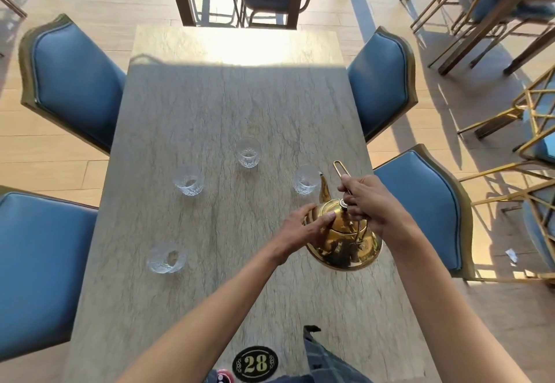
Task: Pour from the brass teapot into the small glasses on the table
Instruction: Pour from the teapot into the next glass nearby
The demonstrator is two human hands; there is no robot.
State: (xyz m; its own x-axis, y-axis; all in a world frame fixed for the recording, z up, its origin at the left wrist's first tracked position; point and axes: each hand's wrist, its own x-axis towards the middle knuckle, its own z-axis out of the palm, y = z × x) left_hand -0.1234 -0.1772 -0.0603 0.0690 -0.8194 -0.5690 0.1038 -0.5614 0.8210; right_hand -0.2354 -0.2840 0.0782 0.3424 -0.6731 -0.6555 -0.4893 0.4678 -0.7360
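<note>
Teapot handle [345, 178] partly under right hand [365, 199]; any stream unclear.

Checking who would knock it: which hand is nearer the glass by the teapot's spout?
Right. The right hand holds the handle just right of that glass; the left hand rests on the teapot lid, nearer the person.
</note>
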